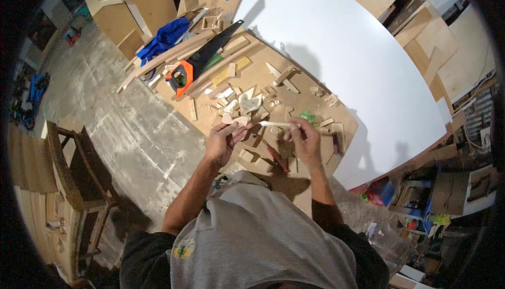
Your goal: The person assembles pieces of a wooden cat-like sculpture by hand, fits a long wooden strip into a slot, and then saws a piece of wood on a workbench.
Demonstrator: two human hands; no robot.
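Now, from afar, I'm watching the left hand point(223, 142) pinching a wood piece point(243, 120) and the right hand point(307, 141) gripping a stick point(276, 125), fingers nearly closed, mid-frame above the desk point(307, 95). With the grip slipping, the stick could be jabbing the left hand.

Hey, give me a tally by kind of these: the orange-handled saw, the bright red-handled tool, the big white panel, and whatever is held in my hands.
Orange-handled saw: 1
Red-handled tool: 1
White panel: 1
Curved wood piece, in the left hand: 1
Slender pale stick, in the right hand: 1
Total: 5
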